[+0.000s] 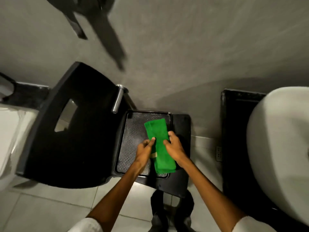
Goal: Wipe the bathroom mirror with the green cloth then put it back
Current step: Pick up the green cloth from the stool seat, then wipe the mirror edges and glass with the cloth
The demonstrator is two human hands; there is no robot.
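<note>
A folded green cloth (158, 143) lies lengthwise on a dark textured tray (132, 131) that rests on a black chair seat (181, 124). My left hand (144, 148) touches the cloth's left edge with thumb and fingertips. On the cloth's right edge rests my right hand (173, 144), its fingers curled over the fabric. Both hands are pinching the cloth near its middle. No mirror is in view.
The chair's black backrest (70, 131) with a cut-out handle fills the left. A chrome rod (117, 99) sticks out behind the tray. A white washbasin (280, 144) is at the right, a white toilet (11, 131) at the left. Grey wall above, tiled floor below.
</note>
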